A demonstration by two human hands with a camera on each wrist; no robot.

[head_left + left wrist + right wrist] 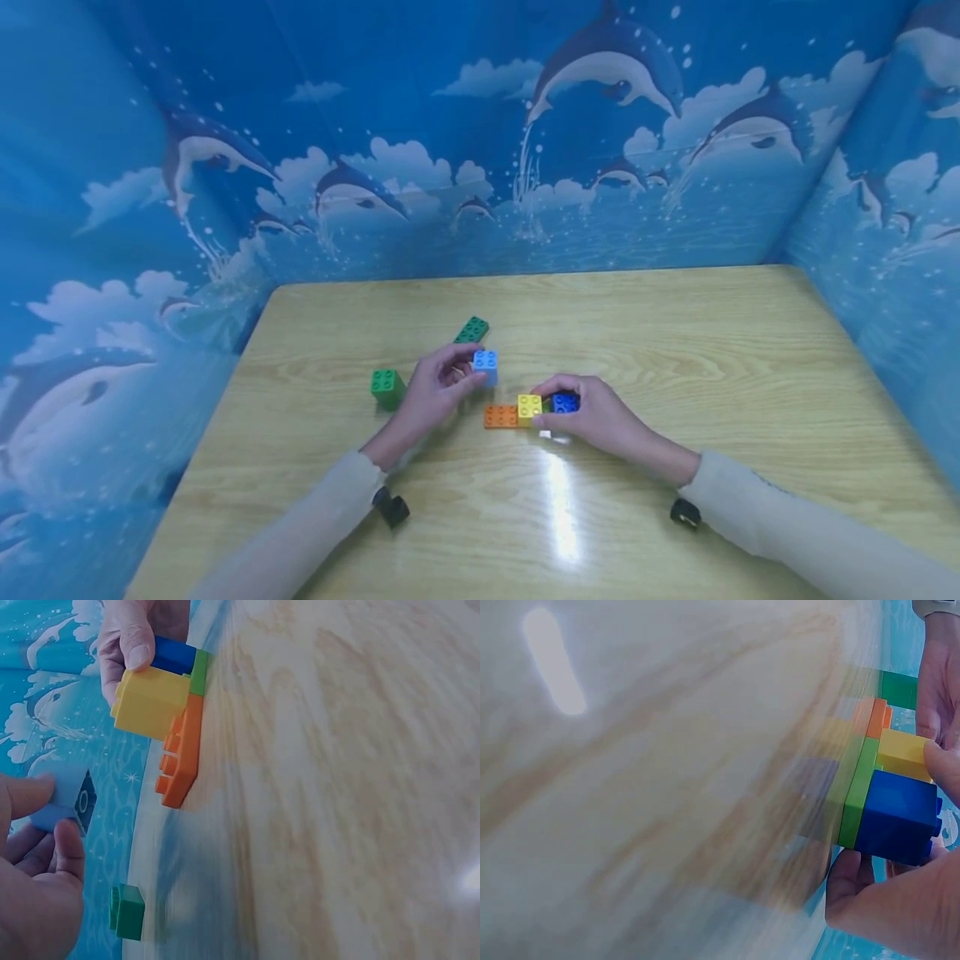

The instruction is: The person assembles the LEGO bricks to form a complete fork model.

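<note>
My left hand (433, 390) holds a light blue toy brick (485, 367) between thumb and fingers, raised above the table, its hollow underside partly seen in the left wrist view. To its right, my right hand (600, 418) pinches a yellow brick (528, 408) with thumb and fingers. The yellow brick sits where a flat orange plate (500, 417) meets a flat lime green plate (859, 796). A dark blue brick (897, 816) stands on the lime plate next to the yellow one, partly under my right hand in the head view.
A green brick (387, 389) stands on the wooden table (712, 350) left of my left hand. Beyond that hand lies a flat dark green plate (472, 330), partly hidden. A blue dolphin-print curtain (450, 167) borders the table's back and sides.
</note>
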